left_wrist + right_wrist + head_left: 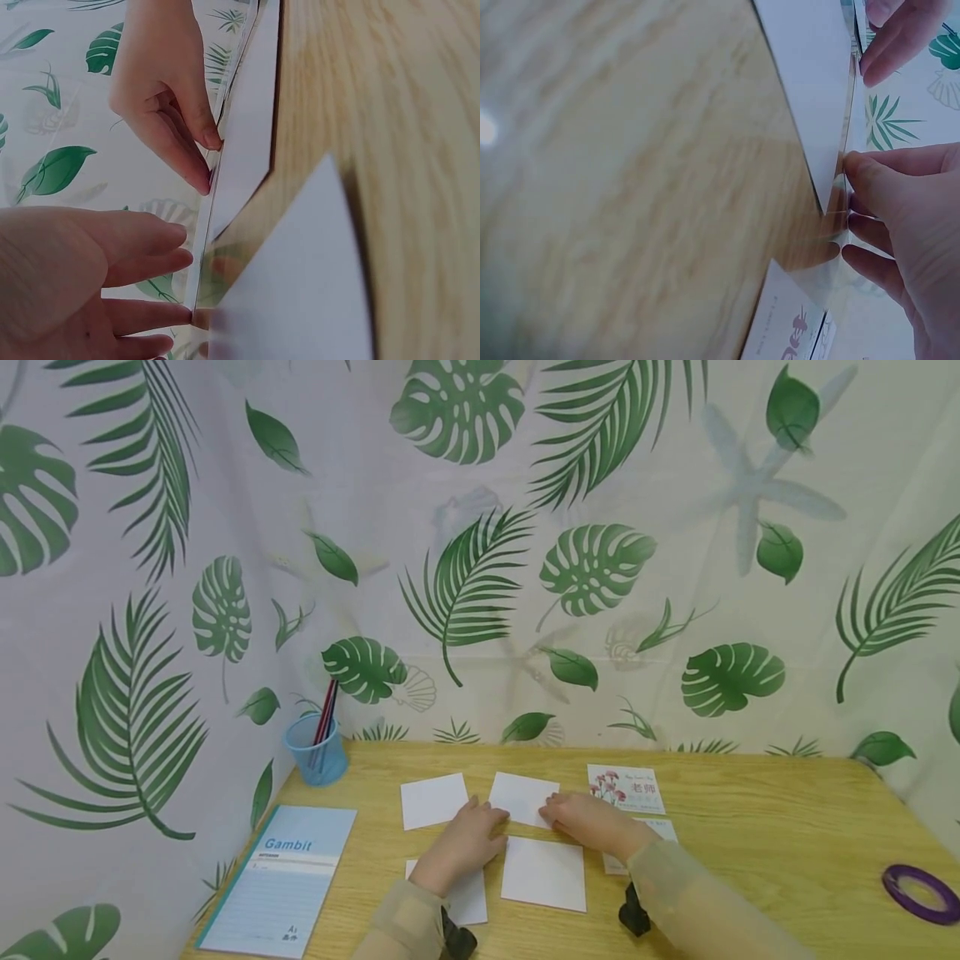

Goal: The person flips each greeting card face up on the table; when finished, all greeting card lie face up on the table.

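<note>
Several blank white cards lie on the wooden table in two rows. My right hand (596,821) pinches the right edge of the upper middle white card (521,795), its thumb and fingertips low at the tabletop. Between the upper left card (429,802) and that middle card is my left hand (467,839), fingers relaxed and fairly straight, fingertips close to the middle card's left corner. Its forearm partly covers the lower left card (468,900). The lower middle card (543,874) lies flat in front of both hands.
At the right, a card printed with red flowers (626,787) lies above another printed card (663,831), partly hidden by my right arm. A notebook (277,881) and a blue pen cup (318,764) stand left. A purple tape roll (921,893) lies far right.
</note>
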